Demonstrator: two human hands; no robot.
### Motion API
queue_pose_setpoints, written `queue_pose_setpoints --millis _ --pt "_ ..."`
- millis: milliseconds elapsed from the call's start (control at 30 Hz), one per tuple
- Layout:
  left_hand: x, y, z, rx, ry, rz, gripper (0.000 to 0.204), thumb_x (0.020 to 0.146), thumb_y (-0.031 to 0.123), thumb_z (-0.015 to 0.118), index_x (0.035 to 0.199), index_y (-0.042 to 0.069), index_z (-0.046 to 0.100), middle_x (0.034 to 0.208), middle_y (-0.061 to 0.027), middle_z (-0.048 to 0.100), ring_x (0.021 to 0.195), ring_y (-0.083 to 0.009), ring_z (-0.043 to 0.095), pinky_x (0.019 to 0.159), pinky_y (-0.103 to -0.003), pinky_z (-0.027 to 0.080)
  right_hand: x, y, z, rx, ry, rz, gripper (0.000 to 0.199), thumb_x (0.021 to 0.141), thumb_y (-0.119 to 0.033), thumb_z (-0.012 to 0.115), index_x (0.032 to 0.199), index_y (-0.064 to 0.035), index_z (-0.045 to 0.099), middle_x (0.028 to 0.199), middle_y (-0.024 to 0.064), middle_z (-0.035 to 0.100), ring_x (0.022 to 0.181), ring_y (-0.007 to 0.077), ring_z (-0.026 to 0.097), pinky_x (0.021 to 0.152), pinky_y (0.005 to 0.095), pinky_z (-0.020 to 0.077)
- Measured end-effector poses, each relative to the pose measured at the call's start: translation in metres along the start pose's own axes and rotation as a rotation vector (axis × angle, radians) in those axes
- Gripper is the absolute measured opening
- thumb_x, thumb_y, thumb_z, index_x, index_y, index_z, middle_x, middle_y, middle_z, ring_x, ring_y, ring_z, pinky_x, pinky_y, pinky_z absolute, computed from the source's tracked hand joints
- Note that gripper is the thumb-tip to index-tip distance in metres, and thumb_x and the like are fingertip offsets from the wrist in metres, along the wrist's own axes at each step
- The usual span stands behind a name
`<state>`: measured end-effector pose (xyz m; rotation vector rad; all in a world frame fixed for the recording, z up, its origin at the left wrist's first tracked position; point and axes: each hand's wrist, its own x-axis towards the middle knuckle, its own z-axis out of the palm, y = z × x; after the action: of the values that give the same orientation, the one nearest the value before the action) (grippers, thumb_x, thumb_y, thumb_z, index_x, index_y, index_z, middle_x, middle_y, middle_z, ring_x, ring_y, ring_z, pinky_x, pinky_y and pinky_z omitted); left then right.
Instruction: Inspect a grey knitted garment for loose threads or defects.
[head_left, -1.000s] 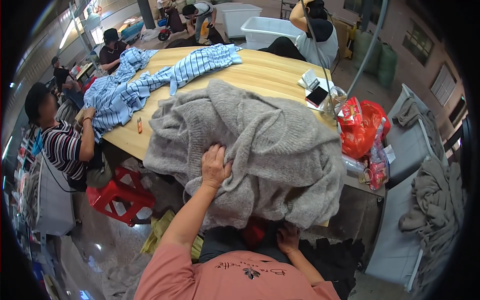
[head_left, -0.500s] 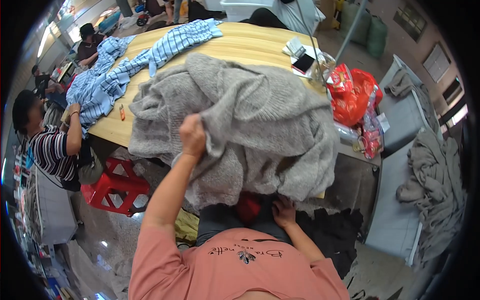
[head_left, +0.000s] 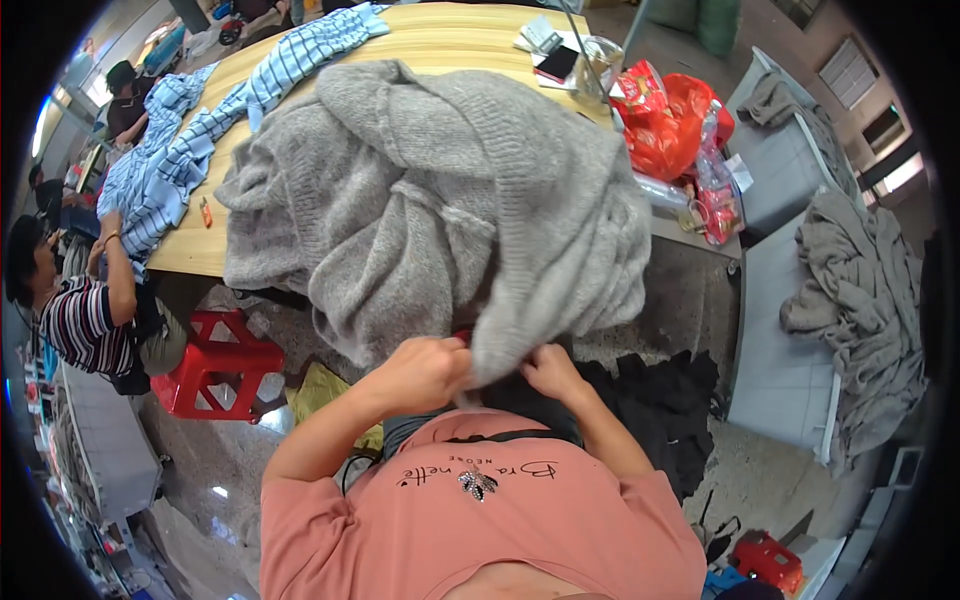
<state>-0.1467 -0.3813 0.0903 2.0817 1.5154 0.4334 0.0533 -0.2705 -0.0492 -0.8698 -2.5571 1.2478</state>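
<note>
A heap of grey knitted sweater [head_left: 420,240] lies over the near part of the wooden table, and one ribbed end hangs down toward my lap. My left hand [head_left: 435,372] is closed on the hanging knit, with a bit of grey showing under the fingers. Just right of that end, my right hand [head_left: 553,373] is curled with its thumb close to the knit edge. What its fingers hold, if anything, is hidden. Both hands are low, in front of my waist, with the hanging piece between them.
Blue checked cloth [head_left: 170,180] runs along the left side of the wooden table [head_left: 440,30], near an orange lighter [head_left: 206,212]. A co-worker [head_left: 85,310] handles it beside a red stool [head_left: 215,365]. Right are a red plastic bag [head_left: 680,115] and grey bins [head_left: 785,340] with grey garments.
My left hand has come down from the middle of the heap to my waist, drawing knit along. My right hand has risen from my thigh to the hanging end. The view has shifted.
</note>
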Motion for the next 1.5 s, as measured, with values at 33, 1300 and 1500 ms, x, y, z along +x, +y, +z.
queue_pose_setpoints --millis 33,1300,1500 --pt "-0.008 -0.009 0.01 0.031 -0.076 -0.089 0.015 0.074 0.015 0.059 0.081 0.002 0.058 0.077 -0.0133 0.057 0.072 -0.0324 0.056 0.06 -0.038 0.044 0.0 -0.007 -0.012 -0.141 -0.143 0.011 0.018 0.072 -0.017 0.058 0.081 -0.0021 0.062 0.078 0.0198 0.059 0.075 0.0371 0.056 0.065 0.0431 0.0449" --pt "-0.156 -0.069 0.048 -1.822 0.98 -0.687 0.057 0.086 0.043 0.045 0.124 0.002 0.038 0.104 -0.0157 0.057 0.091 -0.0225 0.059 0.079 -0.033 0.048 -0.002 0.0 -0.09 -0.1 0.858 0.012 0.041 0.071 0.0 0.057 0.111 0.0021 0.045 0.112 0.0149 0.047 0.105 0.0243 0.046 0.091 0.0332 0.0357" --pt "-0.172 -0.048 0.082 -1.825 1.157 -0.777 0.059 0.085 0.044 0.046 0.126 0.002 0.036 0.104 -0.0171 0.057 0.09 -0.0236 0.059 0.078 -0.034 0.049 0.015 0.029 -0.072 -0.197 0.934 0.065 0.048 0.071 -0.01 0.061 0.115 0.0018 0.043 0.117 0.0192 0.042 0.113 0.0342 0.038 0.095 0.0374 0.0312"
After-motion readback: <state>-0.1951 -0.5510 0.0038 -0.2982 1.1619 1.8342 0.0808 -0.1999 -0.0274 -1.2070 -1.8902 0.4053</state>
